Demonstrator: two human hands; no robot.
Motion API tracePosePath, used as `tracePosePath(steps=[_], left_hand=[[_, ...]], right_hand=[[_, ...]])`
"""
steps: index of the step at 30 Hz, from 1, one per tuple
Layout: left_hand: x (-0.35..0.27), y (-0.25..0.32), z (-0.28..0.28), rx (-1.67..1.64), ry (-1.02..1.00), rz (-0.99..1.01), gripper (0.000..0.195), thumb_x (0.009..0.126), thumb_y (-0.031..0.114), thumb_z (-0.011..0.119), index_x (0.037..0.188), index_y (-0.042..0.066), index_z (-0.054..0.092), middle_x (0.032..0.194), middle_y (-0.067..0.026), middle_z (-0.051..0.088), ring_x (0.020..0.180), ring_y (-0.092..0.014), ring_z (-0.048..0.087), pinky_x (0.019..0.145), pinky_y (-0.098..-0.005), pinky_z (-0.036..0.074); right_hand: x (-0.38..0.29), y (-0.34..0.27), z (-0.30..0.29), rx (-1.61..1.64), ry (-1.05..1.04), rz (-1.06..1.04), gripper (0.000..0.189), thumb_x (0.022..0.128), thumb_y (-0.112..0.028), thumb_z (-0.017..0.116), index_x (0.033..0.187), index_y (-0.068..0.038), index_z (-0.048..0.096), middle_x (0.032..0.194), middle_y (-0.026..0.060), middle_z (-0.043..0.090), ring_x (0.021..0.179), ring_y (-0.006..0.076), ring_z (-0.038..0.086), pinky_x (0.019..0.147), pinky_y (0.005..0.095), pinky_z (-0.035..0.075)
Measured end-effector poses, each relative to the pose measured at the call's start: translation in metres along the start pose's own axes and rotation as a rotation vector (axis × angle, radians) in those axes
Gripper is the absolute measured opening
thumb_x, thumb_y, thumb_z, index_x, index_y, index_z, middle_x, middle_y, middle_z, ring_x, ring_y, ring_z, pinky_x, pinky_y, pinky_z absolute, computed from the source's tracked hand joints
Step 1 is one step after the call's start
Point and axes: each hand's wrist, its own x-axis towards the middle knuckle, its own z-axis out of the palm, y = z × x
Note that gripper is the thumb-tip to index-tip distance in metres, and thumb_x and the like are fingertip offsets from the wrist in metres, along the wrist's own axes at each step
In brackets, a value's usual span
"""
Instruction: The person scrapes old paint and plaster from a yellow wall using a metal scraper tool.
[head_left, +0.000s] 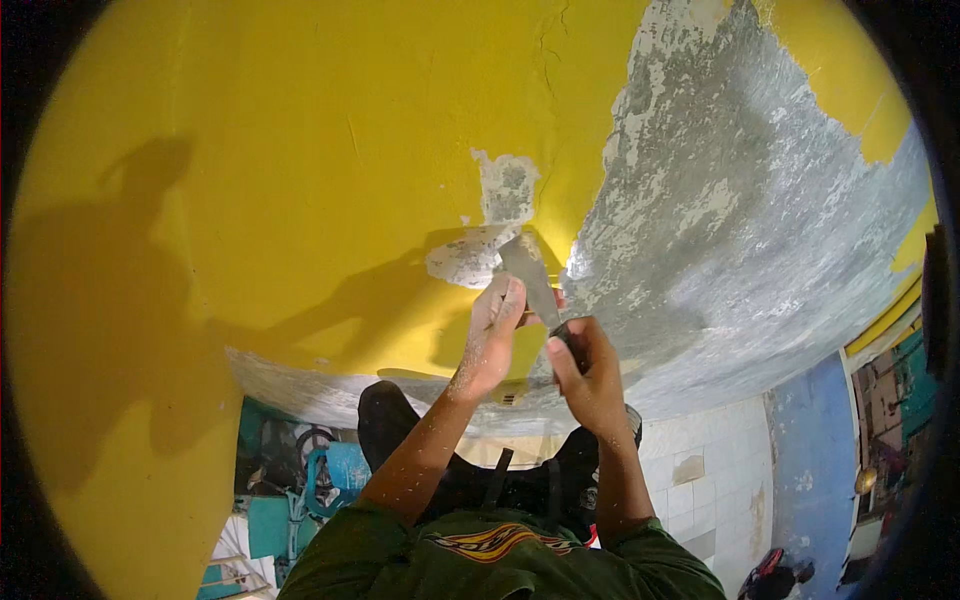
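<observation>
My right hand (589, 367) grips the dark handle of a scraper, likely a putty knife. Its grey metal blade (531, 271) points up and widens away from the handle. My left hand (491, 334) is at the blade's left side, thumb up, with fingertips showing past the blade's right edge. A small dark object (522, 318) shows between its thumb and fingers, mostly hidden. Pale dust and flecks cover that hand and forearm. Just beyond the blade is a yellow painted wall (337, 172) with a small stripped patch (510, 187).
A large grey bare plaster area (690, 210) with ragged paint edges spans the right. A thin crack (550, 64) runs down the yellow paint. Far below are blue items (346, 469) at lower left, white tiles (712, 487) and a blue wall (806, 450).
</observation>
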Motion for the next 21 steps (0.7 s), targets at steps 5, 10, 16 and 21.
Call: tracePosePath(steps=[5,10,16,21], left_hand=[[0.002,0.001,0.003,-0.003,0.070,-0.029,0.045,0.104,0.036,0.030,0.102,-0.003,0.053,0.088,-0.0152,0.066,0.081,-0.022,0.068,0.076,-0.0328,0.054],[0.015,0.004,0.009,-0.073,0.208,-0.056,0.043,0.104,0.034,0.031,0.086,0.000,0.051,0.070,-0.0137,0.063,0.065,-0.024,0.068,0.060,-0.0323,0.054],[0.022,-0.005,0.005,-0.040,0.251,-0.007,0.039,0.103,0.032,0.038,0.081,0.002,0.049,0.065,-0.0067,0.056,0.055,-0.021,0.065,0.052,-0.0312,0.054],[0.022,-0.002,0.008,0.002,0.260,0.035,0.038,0.102,0.030,0.040,0.078,0.002,0.050,0.065,-0.0046,0.054,0.054,-0.019,0.064,0.052,-0.0316,0.056]], right_hand=[[0.007,-0.008,0.024,0.111,-0.040,-0.096,0.015,0.098,-0.013,0.047,0.108,-0.003,0.045,0.064,-0.0003,0.047,0.043,0.0058,0.040,0.039,0.0218,0.032],[0.019,0.000,0.028,0.087,-0.145,-0.035,0.020,0.101,-0.024,0.039,0.103,-0.005,0.046,0.059,-0.0015,0.044,0.040,0.0055,0.038,0.037,0.0223,0.029],[0.020,0.005,0.035,0.059,-0.097,-0.098,0.021,0.101,-0.024,0.040,0.098,-0.005,0.047,0.057,-0.0018,0.042,0.039,0.0056,0.037,0.038,0.0225,0.030],[0.019,-0.001,0.032,0.001,-0.088,-0.121,0.023,0.101,-0.023,0.041,0.094,-0.004,0.048,0.057,-0.0008,0.043,0.046,0.0062,0.039,0.044,0.0232,0.032]])
